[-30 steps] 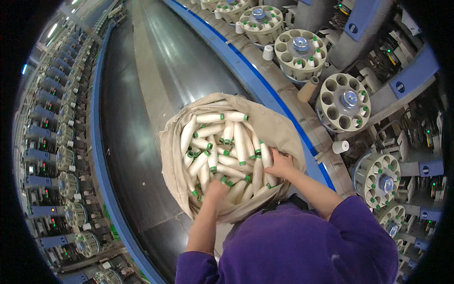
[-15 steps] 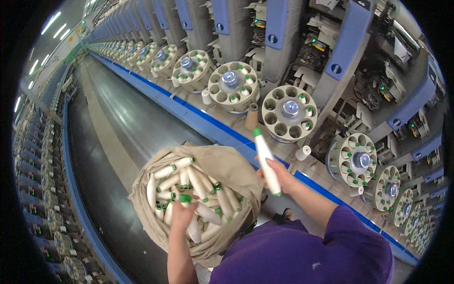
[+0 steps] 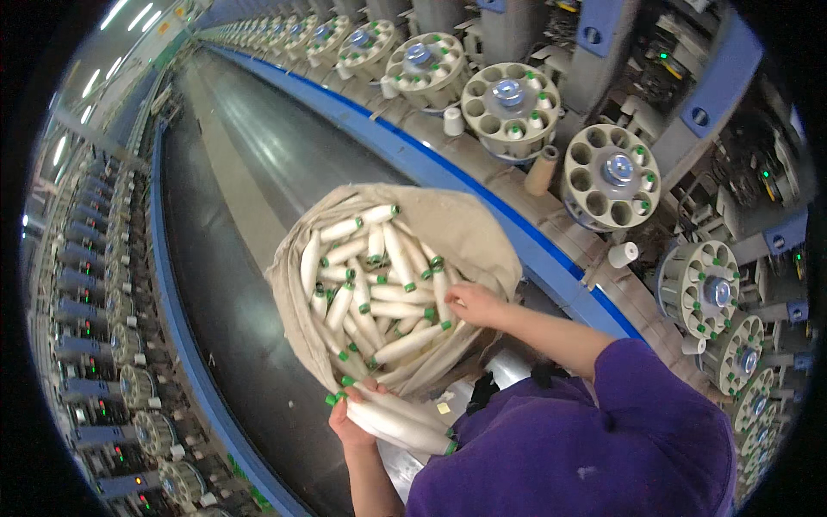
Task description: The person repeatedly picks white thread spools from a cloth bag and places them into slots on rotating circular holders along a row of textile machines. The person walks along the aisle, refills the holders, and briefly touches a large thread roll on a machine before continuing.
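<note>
My left hand (image 3: 351,424) is closed around two white yarn bobbins (image 3: 392,422) with green ends, held side by side below the near edge of a beige cloth sack (image 3: 482,228). More bobbins of the same kind (image 3: 396,293) lie jumbled in the sack, which stands open in front of me. Over the sack's right side is my right hand (image 3: 476,305), its fingers drawn together beside an upright-leaning bobbin (image 3: 440,289). Whatever lies between those fingertips is hidden or too small to make out.
A long machine runs along the right, with round magazines (image 3: 610,177) whose pockets partly hold bobbins. On its ledge stand a brown cone (image 3: 541,171) and a white yarn cone (image 3: 622,254). A blue rail (image 3: 551,250) edges it. Another machine row (image 3: 86,345) lines the left.
My right hand has gone from holding a bobbin near the magazines to the sack's right side. My left hand has come out of the sack toward me, now with two bobbins. The view has shifted.
</note>
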Demonstrator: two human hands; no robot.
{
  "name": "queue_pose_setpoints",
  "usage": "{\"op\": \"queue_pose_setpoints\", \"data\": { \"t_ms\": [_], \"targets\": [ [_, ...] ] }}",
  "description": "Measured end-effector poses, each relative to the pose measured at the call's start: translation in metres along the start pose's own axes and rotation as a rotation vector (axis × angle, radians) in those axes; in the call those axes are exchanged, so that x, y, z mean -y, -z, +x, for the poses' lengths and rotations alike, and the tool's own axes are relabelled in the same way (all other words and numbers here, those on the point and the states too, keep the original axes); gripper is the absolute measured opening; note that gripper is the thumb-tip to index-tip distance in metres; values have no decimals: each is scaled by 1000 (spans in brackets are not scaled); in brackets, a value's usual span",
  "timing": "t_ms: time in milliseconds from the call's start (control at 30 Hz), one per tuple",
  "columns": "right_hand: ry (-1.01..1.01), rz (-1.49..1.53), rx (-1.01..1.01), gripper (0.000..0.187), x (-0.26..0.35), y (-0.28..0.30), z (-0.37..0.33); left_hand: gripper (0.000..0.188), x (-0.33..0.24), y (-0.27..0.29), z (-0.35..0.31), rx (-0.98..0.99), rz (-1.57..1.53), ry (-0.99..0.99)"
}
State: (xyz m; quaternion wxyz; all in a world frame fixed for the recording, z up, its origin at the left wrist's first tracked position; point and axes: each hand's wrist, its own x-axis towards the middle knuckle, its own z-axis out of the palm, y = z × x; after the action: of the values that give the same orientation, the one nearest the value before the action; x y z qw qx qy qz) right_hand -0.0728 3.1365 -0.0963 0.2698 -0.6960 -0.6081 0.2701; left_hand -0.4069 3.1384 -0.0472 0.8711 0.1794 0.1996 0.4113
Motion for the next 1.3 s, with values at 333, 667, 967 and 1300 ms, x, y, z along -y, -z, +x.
{"op": "queue_pose_setpoints", "data": {
  "t_ms": [333,667,967,1300],
  "targets": [
    [-175,-507,722,59,2,-64,25,23,-35,82,-175,-348,7,-704],
    [-125,-282,463,46,19,-26,6,55,-107,73,-286,-1072,255,-1036],
    [324,490,94,32,126,45,-11,27,-59,7,-80,-357,543,-175],
    [-200,1313,487,58,102,14,-121,33,15,-58,43,36,294,284]
  ]
}}
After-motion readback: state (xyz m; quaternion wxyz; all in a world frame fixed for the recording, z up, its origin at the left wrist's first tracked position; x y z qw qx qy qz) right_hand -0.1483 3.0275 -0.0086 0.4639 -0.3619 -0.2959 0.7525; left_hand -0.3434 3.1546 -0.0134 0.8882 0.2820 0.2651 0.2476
